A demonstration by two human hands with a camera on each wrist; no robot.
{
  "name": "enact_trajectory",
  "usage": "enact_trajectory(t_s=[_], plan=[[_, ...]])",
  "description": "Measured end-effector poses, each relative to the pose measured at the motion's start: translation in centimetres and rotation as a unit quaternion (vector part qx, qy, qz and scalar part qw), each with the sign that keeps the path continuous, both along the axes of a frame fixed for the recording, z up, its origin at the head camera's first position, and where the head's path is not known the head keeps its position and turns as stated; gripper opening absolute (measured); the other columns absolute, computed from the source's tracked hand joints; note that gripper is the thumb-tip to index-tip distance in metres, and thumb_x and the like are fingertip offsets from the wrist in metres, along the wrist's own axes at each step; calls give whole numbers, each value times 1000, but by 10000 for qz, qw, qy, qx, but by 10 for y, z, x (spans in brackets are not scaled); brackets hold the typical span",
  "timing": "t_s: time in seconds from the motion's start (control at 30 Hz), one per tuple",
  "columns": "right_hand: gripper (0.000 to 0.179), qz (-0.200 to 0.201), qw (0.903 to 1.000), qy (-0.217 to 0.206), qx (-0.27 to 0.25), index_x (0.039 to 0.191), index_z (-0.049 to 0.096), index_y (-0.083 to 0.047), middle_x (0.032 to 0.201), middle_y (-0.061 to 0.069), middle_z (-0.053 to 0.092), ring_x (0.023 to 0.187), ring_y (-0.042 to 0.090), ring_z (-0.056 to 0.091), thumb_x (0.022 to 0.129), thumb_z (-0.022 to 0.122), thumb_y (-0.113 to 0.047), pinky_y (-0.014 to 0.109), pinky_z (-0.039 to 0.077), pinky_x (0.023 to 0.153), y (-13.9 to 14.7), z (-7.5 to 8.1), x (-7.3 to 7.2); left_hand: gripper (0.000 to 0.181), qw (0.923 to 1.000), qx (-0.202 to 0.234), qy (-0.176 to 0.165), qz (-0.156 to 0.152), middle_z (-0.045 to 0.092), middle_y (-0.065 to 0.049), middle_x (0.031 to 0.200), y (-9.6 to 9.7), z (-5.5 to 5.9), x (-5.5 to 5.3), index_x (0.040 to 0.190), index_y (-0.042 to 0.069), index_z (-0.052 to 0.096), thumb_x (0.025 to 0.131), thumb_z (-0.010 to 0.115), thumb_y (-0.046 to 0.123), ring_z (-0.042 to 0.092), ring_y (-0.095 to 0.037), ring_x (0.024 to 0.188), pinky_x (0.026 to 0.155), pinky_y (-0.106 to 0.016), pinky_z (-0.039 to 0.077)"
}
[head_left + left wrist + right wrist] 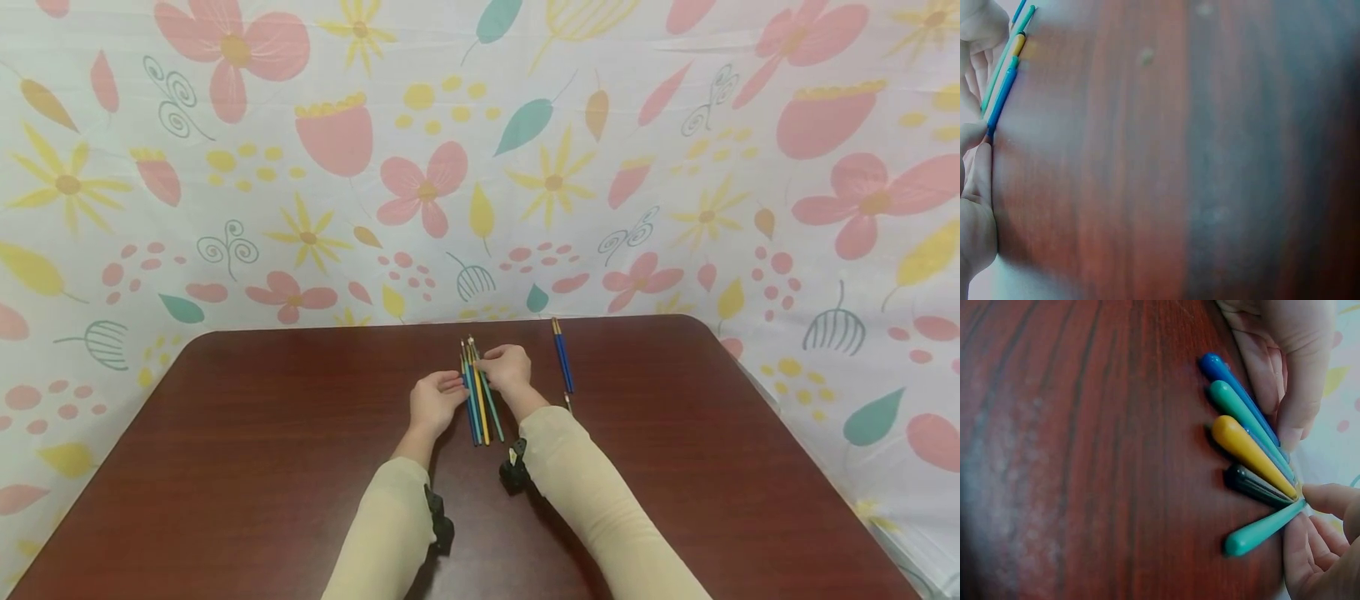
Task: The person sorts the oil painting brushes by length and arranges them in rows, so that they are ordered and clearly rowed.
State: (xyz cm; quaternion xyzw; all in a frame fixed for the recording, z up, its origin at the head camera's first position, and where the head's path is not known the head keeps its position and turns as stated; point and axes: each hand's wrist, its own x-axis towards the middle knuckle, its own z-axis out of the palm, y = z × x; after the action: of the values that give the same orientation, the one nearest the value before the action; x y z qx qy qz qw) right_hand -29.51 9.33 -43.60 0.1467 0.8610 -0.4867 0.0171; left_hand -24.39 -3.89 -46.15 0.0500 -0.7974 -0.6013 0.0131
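A small group of paintbrushes lies fanned on the table in the head view, bristle ends pointing away: a blue paintbrush [469, 408], a yellow paintbrush [481, 404], green ones and a dark one [1254, 484]. At the group's left side, my left hand [437, 404] pinches the blue paintbrush [1241, 400] between thumb and fingers. From the right, my right hand [506, 368] pinches the outer green paintbrush [1263, 531] toward its far end, its handle angled away from the others. Fingers partly hide the brushes' upper parts in the wrist views.
Two blue paintbrushes [562, 354] lie side by side at the table's back right. Nearer, another brush [567, 403] shows only its tip beside the right sleeve [592, 483]. A flowered cloth [480, 167] hangs behind the brown table [262, 458].
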Motion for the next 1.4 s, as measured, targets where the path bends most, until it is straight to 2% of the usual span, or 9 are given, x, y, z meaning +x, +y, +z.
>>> enact_trajectory(t_s=[0.17, 0.43, 0.67, 1.03, 1.4], plan=[[24, 76, 10000, 1, 17, 99, 72, -6, 95, 12, 70, 60, 15, 63, 80, 75, -20, 25, 54, 52, 0, 2, 1, 35, 10000, 36, 42, -7, 70, -14, 109, 0, 0, 1, 116, 0, 64, 84, 71, 12, 68, -24, 102, 86, -35, 55], [22, -16, 9984, -144, -550, 101, 71, -6, 103, 14, 68, 69, 18, 67, 81, 73, -15, 28, 57, 57, 3, 1, 0, 36, 10000, 49, -1, -48, 70, -14, 110, -1, 2, 3, 117, 0, 63, 84, 71, 13, 67, -25, 103, 88, -36, 55], [23, 34, 9943, -255, -1035, 103, 70, -5, 97, 14, 68, 75, 17, 66, 82, 71, -14, 27, 58, 58, 8, 2, 7, 37, 9998, 189, -84, -66, 69, -15, 111, -2, 3, 4, 118, 0, 62, 84, 70, 11, 67, -27, 104, 87, -37, 55], [31, 227, 9833, -425, -1756, 118, 64, -7, 118, 15, 63, 101, 27, 65, 88, 64, -15, 29, 58, 64, 27, 1, 12, 37, 9999, 110, -26, -57, 69, -15, 111, -1, 4, 4, 118, 0, 63, 84, 70, 11, 67, -27, 104, 88, -38, 55], [40, 536, 9769, -472, -2014, 129, 57, -9, 122, 15, 61, 97, 23, 64, 89, 61, -13, 29, 58, 68, 40, 7, 23, 36, 9999, 113, -7, -34, 69, -16, 111, 0, 3, 5, 117, 0, 63, 84, 71, 11, 67, -28, 104, 88, -38, 54]])
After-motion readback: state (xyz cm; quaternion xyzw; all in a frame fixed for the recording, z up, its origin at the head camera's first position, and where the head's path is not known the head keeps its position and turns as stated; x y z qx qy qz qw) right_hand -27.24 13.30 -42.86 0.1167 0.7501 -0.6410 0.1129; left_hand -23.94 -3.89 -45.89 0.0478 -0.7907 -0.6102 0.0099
